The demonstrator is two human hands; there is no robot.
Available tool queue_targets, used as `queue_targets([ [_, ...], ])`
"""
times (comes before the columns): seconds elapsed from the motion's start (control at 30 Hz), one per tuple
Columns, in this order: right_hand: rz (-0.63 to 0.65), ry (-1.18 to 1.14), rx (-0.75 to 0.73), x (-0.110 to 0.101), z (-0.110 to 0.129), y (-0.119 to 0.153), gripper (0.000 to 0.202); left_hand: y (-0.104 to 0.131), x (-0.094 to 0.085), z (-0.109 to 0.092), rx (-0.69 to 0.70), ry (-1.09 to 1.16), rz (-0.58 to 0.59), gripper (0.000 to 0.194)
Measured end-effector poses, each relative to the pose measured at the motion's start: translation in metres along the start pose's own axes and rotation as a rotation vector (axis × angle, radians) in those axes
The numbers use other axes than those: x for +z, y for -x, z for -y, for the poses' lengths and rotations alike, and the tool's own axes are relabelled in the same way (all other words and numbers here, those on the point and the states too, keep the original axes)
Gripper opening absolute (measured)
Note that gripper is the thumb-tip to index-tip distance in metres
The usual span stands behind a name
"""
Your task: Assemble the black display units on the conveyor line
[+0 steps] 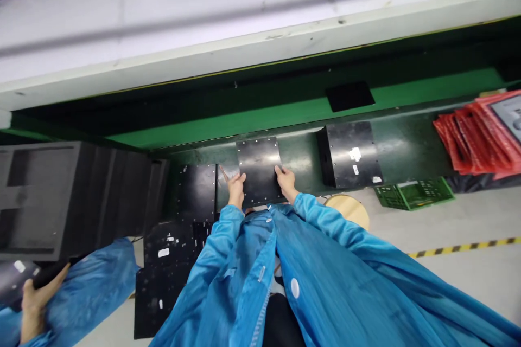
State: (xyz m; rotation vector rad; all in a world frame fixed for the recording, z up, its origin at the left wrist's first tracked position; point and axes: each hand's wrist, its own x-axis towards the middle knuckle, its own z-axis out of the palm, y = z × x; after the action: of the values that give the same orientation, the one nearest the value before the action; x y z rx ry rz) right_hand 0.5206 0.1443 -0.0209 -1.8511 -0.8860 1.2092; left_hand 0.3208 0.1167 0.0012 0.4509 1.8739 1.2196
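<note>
A black rectangular metal case (259, 165) with small screws along its edges is between my hands, close to my body at the dark green bench (303, 165). My left hand (235, 190) has its thumb on the case's left edge, with one finger stretching out to the left. On the opposite edge, my right hand (287, 182) grips with its thumb on top and its fingers partly hidden. Left of my left hand lies another black case (198, 191). A thicker black case (353, 154) with white labels stands on the bench to the right.
Red bubble-wrap packs (468, 141) are stacked at the far right, above a green crate (415, 194). Grey foam blocks (36, 200) rise at left. Below them is a co-worker's hand (38, 295). More black cases (163, 293) and a round stool (349, 210) are near me. A white shelf (203, 59) crosses ahead.
</note>
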Motion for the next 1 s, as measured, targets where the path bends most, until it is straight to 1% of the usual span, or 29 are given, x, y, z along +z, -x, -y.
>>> queue_targets([
  [0.07, -0.063, 0.155, 0.012, -0.008, -0.006, -0.004, 0.040, -0.003, 0.016, 0.012, -0.040, -0.118, 0.003, 0.026],
  [0.13, -0.087, 0.310, 0.002, -0.012, -0.010, -0.005, 0.036, -0.005, 0.021, 0.019, -0.032, -0.193, 0.011, 0.027],
  [0.2, -0.091, 0.438, -0.045, -0.016, -0.013, -0.005, 0.035, -0.006, 0.017, 0.022, -0.015, -0.240, 0.028, 0.025],
  [0.23, -0.090, 0.491, -0.079, -0.018, -0.015, -0.005, 0.035, -0.006, 0.014, 0.023, 0.011, -0.301, 0.029, 0.024],
  [0.33, -0.100, 0.595, -0.158, -0.023, -0.018, -0.008, 0.036, -0.008, 0.007, 0.022, 0.142, -0.605, -0.005, 0.027],
  [0.37, -0.099, 0.614, -0.160, -0.023, -0.018, -0.010, 0.037, -0.008, 0.006, 0.021, 0.166, -0.692, -0.007, 0.028],
  [0.4, -0.091, 0.623, -0.141, -0.023, -0.018, -0.012, 0.036, -0.008, 0.006, 0.020, 0.162, -0.742, 0.005, 0.027],
  [0.5, -0.054, 0.601, -0.012, -0.020, -0.015, -0.021, 0.034, -0.008, 0.013, 0.017, 0.058, -0.719, 0.091, 0.012],
  [0.53, -0.040, 0.586, 0.030, -0.019, -0.012, -0.024, 0.034, -0.006, 0.015, 0.015, 0.032, -0.705, 0.112, 0.010],
  [0.63, 0.008, 0.564, 0.108, -0.016, -0.003, -0.026, 0.032, 0.003, 0.020, 0.009, 0.019, -0.687, 0.137, 0.014],
  [0.73, 0.029, 0.545, 0.158, -0.021, 0.010, -0.022, 0.035, 0.013, 0.015, 0.000, 0.019, -0.692, 0.154, 0.022],
  [0.8, 0.008, 0.526, 0.137, -0.036, 0.019, -0.018, 0.037, 0.022, 0.013, -0.007, 0.032, -0.652, 0.173, 0.025],
  [0.87, -0.037, 0.515, 0.070, -0.065, 0.030, -0.017, 0.037, 0.034, 0.020, -0.015, 0.053, -0.534, 0.236, 0.024],
  [0.9, -0.069, 0.514, 0.035, -0.085, 0.035, -0.019, 0.038, 0.043, 0.029, -0.020, 0.060, -0.455, 0.282, 0.023],
  [0.93, -0.108, 0.515, 0.005, -0.108, 0.039, -0.023, 0.038, 0.053, 0.042, -0.025, 0.062, -0.378, 0.338, 0.023],
  [1.0, -0.198, 0.523, -0.026, -0.162, 0.047, -0.037, 0.038, 0.074, 0.079, -0.034, 0.051, -0.263, 0.456, 0.027],
])
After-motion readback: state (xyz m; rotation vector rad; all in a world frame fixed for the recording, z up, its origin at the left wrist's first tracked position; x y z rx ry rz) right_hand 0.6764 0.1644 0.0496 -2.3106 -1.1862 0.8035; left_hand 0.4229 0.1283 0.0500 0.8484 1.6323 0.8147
